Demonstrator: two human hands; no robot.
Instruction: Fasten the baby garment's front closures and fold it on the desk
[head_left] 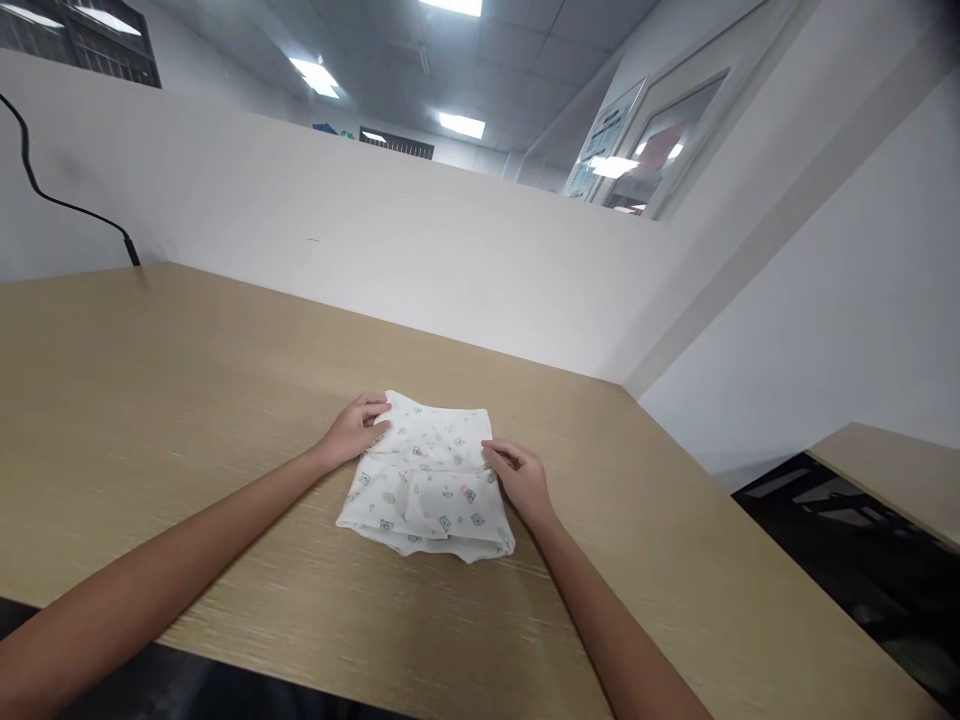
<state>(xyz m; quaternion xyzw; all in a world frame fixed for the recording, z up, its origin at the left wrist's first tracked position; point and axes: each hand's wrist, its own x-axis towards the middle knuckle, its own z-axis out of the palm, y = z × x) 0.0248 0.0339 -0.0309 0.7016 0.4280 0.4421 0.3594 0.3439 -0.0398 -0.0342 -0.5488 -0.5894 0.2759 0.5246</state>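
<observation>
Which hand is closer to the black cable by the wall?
Left. The left hand rests on the white printed folded cloth's left edge, toward the thin black cable; the right hand touches its right edge, farther away.

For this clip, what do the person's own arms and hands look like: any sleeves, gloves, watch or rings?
Both arms are bare right up to the frame edge, with no sleeves in view. The left hand and right hand wear no gloves, and no watch, bracelet or ring shows on either wrist or on the visible fingers. No cables or markings are visible.
</observation>
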